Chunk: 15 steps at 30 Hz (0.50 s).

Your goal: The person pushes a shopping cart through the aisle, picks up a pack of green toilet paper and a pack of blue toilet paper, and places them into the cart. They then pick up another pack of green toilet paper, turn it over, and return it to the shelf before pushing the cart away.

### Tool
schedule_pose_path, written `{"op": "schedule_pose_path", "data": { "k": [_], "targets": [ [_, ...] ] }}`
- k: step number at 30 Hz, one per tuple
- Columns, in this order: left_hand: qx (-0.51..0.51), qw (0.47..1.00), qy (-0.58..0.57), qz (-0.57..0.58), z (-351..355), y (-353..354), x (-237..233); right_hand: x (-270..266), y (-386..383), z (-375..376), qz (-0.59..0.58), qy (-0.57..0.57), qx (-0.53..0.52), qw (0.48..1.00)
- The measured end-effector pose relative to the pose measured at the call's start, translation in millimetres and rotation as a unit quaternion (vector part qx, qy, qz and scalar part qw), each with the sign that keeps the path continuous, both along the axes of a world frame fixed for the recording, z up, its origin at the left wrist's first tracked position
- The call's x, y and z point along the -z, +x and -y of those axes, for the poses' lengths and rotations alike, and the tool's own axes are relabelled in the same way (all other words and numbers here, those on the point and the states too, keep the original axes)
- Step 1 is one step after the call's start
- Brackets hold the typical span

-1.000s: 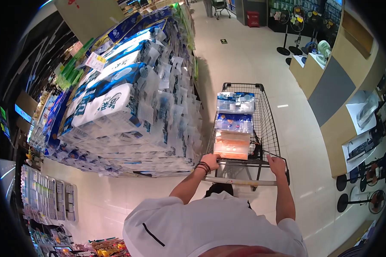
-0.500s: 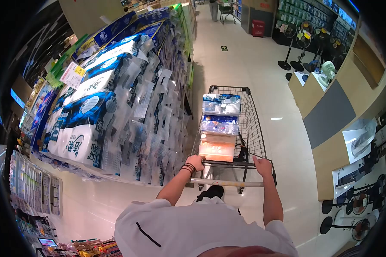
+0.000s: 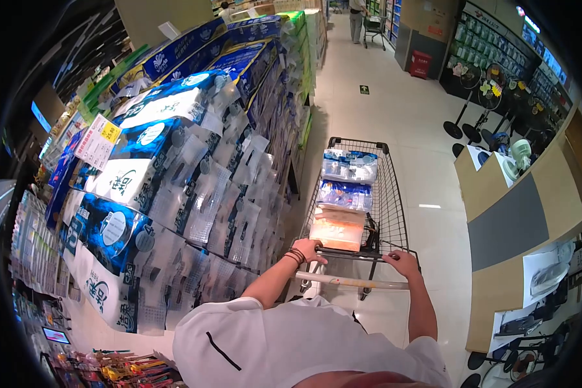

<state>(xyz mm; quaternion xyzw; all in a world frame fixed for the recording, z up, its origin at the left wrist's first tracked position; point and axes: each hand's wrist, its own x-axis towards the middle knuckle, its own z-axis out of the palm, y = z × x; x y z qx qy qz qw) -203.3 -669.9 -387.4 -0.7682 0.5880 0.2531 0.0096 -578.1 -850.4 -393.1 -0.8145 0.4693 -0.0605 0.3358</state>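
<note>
A wire shopping cart (image 3: pixel 396 200) stands ahead of me. Along its left side lie a blue-and-white tissue pack (image 3: pixel 350 166), a blue-and-clear pack (image 3: pixel 344 195) and an orange-and-white pack (image 3: pixel 337 227). My left hand (image 3: pixel 309 249), with dark bands at the wrist, rests on the near left corner of the cart's rim, its fingers partly spread. My right hand (image 3: pixel 402 263) is closed on the cart's rim at the near right corner. The pale handle bar (image 3: pixel 349 282) runs just below both hands.
Stacked tissue packs (image 3: pixel 119 187) rise close on the left, with a price sign (image 3: pixel 98 142). On the right are a wood-and-grey display counter (image 3: pixel 507 226) and standing fans (image 3: pixel 491 90). A person (image 3: pixel 356 19) with another cart (image 3: pixel 374 27) is far up the aisle (image 3: pixel 343 110).
The view has shifted, so the cart and aisle appear farther right. The tissue stack on the left looks nearer. My left hand's fingers have loosened on the rim.
</note>
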Motion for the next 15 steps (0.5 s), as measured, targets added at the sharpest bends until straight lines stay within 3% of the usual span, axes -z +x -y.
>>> {"op": "schedule_pose_path", "data": {
  "k": [3,6,15],
  "targets": [
    [0.015,1.0,-0.027,0.005,29,10,-3,-1,15,35,-0.03,-0.021,0.011,0.999],
    [-0.06,0.996,-0.037,-0.06,60,17,-8,2,32,73,-0.021,-0.032,0.015,0.999],
    [-0.085,0.995,-0.052,-0.026,158,51,-2,10,70,190,-0.017,-0.06,-0.031,0.998]
  ]
}}
